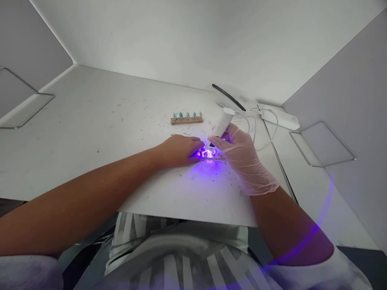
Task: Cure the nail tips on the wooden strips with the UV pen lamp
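My right hand, in a thin translucent glove, grips a white cylindrical handheld UV lamp. The lamp tilts with its lower end over a small strip bearing a row of small pieces, lit bright violet. My bare left hand reaches in from the left, its thumb and fingers closed around the strip's left end; the fingertips are partly lost in the glare. Just behind lies a wooden strip, with several teal and blue nail tips standing upright on small metal stems.
A white table with scattered specks lies under my hands. Behind the lamp are a dark curved bar, white cables and a white power strip. Thin metal frames stand at both sides by the grey walls.
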`<action>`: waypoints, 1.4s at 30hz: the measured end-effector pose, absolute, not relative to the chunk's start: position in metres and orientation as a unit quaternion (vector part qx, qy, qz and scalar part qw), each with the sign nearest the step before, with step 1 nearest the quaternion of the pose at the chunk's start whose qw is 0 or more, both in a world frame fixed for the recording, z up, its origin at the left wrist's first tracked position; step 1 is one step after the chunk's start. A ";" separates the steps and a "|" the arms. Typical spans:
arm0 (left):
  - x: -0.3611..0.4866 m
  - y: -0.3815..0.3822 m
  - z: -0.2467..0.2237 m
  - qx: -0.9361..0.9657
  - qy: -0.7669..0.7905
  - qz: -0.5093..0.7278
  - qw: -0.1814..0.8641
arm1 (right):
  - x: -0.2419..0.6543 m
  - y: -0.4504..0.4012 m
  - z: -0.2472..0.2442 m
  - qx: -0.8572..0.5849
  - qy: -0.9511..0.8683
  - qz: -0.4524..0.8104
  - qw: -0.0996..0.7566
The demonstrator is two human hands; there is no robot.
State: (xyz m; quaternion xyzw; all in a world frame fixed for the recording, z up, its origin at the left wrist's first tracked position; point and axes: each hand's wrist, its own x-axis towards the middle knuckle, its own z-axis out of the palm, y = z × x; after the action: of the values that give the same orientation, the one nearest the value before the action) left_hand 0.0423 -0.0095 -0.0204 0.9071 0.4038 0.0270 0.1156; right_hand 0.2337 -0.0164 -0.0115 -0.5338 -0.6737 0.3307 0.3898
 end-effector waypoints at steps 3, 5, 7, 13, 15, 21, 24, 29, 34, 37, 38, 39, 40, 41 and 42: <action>0.042 -0.009 -0.021 0.908 0.403 0.022 0.114 | 0.233 -0.017 -0.010 -0.529 -0.669 0.341 0.395; 0.042 -0.009 -0.021 0.908 0.403 0.023 0.112 | 0.233 -0.017 -0.010 -0.528 -0.666 0.348 0.395; 0.042 -0.009 -0.021 0.908 0.402 0.027 0.113 | 0.233 -0.017 -0.010 -0.528 -0.665 0.352 0.394; 0.042 -0.010 -0.021 0.907 0.403 0.029 0.115 | 0.234 -0.016 -0.011 -0.535 -0.670 0.338 0.389; 0.042 -0.010 -0.021 0.907 0.404 0.028 0.116 | 0.234 -0.016 -0.011 -0.534 -0.669 0.342 0.389; 0.042 -0.009 -0.022 0.907 0.405 0.029 0.114 | 0.235 -0.016 -0.013 -0.529 -0.670 0.340 0.394; 0.042 -0.009 -0.023 0.907 0.405 0.029 0.111 | 0.235 -0.015 -0.014 -0.528 -0.671 0.340 0.395; 0.042 -0.009 -0.023 0.906 0.406 0.027 0.114 | 0.235 -0.016 -0.015 -0.526 -0.671 0.339 0.398; 0.042 -0.008 -0.022 0.906 0.407 0.023 0.117 | 0.235 -0.016 -0.016 -0.525 -0.673 0.338 0.396; 0.042 -0.008 -0.022 0.906 0.407 0.026 0.116 | 0.235 -0.016 -0.016 -0.527 -0.671 0.338 0.398; 0.042 -0.008 -0.022 0.906 0.406 0.027 0.115 | 0.235 -0.016 -0.015 -0.526 -0.671 0.338 0.399; 0.042 -0.008 -0.022 0.907 0.405 0.027 0.115 | 0.235 -0.016 -0.015 -0.526 -0.670 0.338 0.400; 0.042 -0.008 -0.023 0.907 0.405 0.027 0.115 | 0.235 -0.016 -0.015 -0.527 -0.670 0.337 0.400; 0.042 -0.008 -0.023 0.907 0.405 0.027 0.115 | 0.235 -0.016 -0.015 -0.528 -0.669 0.337 0.400; 0.042 -0.008 -0.023 0.906 0.405 0.027 0.116 | 0.235 -0.016 -0.014 -0.529 -0.669 0.338 0.399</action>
State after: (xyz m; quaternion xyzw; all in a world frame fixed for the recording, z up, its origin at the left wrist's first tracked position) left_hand 0.0416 -0.0084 -0.0225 0.9065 0.4052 0.0266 0.1157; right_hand 0.2345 -0.0162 -0.0145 -0.5287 -0.6685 0.3376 0.3994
